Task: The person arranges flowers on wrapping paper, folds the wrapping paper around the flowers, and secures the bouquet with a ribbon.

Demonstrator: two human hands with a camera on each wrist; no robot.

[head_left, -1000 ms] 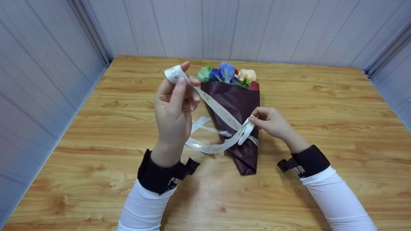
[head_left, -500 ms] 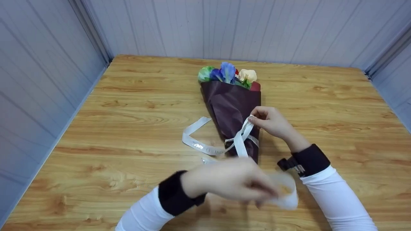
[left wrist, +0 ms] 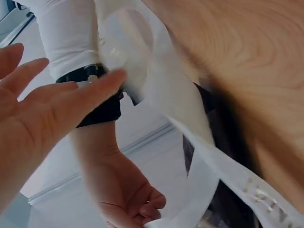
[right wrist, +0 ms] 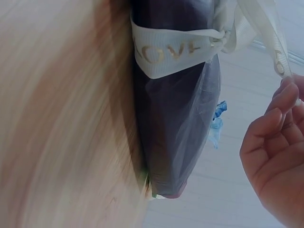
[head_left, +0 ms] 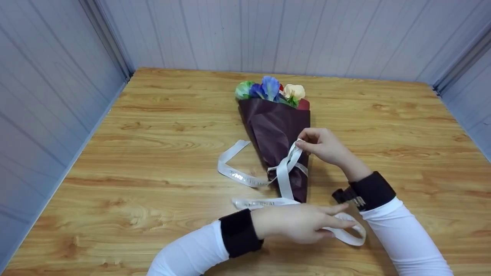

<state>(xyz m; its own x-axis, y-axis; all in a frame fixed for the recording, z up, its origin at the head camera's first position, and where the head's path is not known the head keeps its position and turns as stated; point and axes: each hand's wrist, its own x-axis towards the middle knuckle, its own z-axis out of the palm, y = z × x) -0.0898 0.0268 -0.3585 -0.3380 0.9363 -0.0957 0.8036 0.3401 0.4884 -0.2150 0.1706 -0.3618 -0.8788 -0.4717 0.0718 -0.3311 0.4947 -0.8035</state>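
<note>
A bouquet in dark plum wrapping paper [head_left: 270, 126] lies on the table, flowers toward the back. A white printed ribbon [head_left: 284, 178] circles its narrow lower part, with lettering visible in the right wrist view. My right hand [head_left: 324, 147] pinches a raised loop of this ribbon between thumb and fingers, just above the wrapping. Below the bouquet, my left hand [head_left: 301, 222] reaches rightward with fingers extended and spread. A curled length of ribbon [head_left: 352, 240] is at its fingertips; the left wrist view has straight fingers [left wrist: 99, 90] not wrapped around it.
One ribbon tail [head_left: 234, 172] lies bent on the wooden table [head_left: 153, 153] left of the bouquet. Another printed stretch [head_left: 261, 202] runs beside the left forearm. Pale panel walls [head_left: 245, 34] enclose the table's back and sides. Both wrists wear black camera bands [head_left: 241, 234].
My left hand has swung from upper left, where it held the ribbon, down to the front right and loosened its fingers. The right hand keeps its pinch in place.
</note>
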